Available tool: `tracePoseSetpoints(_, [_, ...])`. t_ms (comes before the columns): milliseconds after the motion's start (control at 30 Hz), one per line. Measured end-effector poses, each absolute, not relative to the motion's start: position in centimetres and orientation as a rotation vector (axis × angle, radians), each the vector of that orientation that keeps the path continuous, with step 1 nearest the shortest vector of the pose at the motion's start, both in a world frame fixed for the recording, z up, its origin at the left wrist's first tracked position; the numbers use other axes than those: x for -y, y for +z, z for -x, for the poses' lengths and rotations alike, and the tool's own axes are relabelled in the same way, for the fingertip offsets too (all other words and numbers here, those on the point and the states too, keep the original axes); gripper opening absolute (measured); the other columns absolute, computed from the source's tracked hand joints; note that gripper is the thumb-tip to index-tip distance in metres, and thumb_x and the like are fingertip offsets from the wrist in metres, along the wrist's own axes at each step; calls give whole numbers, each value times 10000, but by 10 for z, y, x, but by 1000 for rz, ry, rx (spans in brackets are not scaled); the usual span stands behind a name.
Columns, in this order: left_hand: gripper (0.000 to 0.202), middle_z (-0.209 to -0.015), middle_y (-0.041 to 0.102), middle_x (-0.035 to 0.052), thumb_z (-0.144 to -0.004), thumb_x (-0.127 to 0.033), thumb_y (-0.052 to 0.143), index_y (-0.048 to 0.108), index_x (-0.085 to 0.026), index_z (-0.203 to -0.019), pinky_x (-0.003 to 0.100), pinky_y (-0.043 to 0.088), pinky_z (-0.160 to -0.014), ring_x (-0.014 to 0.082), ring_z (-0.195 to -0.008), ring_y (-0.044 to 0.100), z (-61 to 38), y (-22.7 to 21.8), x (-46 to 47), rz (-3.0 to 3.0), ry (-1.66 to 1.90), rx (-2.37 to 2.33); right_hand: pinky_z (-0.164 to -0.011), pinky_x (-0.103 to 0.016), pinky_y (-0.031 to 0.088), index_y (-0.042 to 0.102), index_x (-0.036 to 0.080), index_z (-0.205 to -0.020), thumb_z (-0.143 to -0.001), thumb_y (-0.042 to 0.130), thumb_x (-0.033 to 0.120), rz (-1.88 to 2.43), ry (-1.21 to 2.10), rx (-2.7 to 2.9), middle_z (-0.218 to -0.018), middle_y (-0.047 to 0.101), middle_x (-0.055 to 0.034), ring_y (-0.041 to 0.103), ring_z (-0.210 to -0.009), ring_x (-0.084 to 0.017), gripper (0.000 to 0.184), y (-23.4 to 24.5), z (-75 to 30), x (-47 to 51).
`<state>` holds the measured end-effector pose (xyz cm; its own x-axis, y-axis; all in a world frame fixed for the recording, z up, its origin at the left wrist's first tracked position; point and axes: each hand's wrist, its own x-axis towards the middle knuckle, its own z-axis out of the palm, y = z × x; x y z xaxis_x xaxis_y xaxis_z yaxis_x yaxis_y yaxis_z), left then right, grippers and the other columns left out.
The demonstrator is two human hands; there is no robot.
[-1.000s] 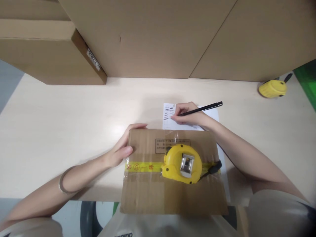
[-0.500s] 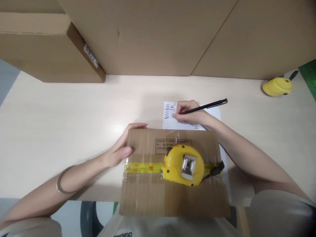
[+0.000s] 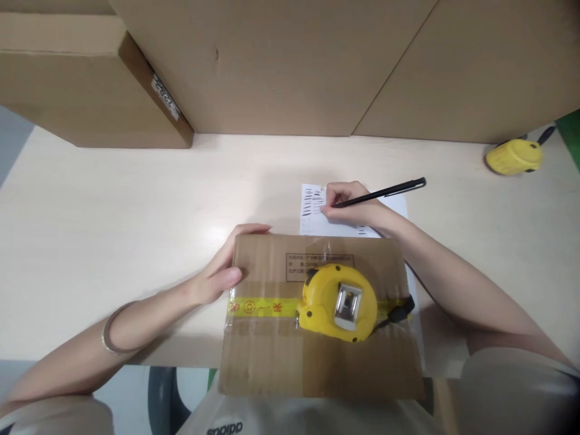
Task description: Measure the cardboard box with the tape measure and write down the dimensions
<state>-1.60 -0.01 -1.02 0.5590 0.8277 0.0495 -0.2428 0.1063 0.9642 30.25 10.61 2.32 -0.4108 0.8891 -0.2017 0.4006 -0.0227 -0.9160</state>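
My right hand is closed around a black pen, its tip end down at a white sheet of paper with rows of handwritten marks. The pen's tip is hidden by my fingers. My left hand grips the upper left corner of a cardboard box, thumb on top and fingers along the far side. On the box lies a yellow tape measure with a metal belt clip and a black strap. The box covers the lower part of the paper.
Large cardboard panels stand along the back of the table. A cardboard box with a handwritten label sits at the back left. Another yellow tape measure rests at the far right.
My right hand and the pen have shifted slightly to the right over the paper. The left hand keeps its hold on the box, and the tape measure stays on top.
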Motion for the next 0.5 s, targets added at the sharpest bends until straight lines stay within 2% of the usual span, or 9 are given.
tracePoseSetpoints(367, [796, -1468, 603, 149, -907, -731, 720, 522, -321, -1560, 493, 660, -929, 364, -1256, 660, 16, -10, 0, -1221, 855, -597, -527, -256, 294, 481, 209, -618, -709, 769, 212, 1358, 1459, 1793, -660, 516, 24, 447, -615, -94, 302, 25, -303, -105])
tracePoseSetpoints(500, [797, -1452, 606, 144, -902, -740, 722, 538, -313, -1550, 481, 647, -945, 353, -1254, 651, 15, -8, 1, -1214, 862, -602, -467, -249, 296, 498, 216, -650, -760, 776, 242, 1374, 1510, 1778, -607, 542, 28, 461, -514, -84, 299, 28, -305, -102])
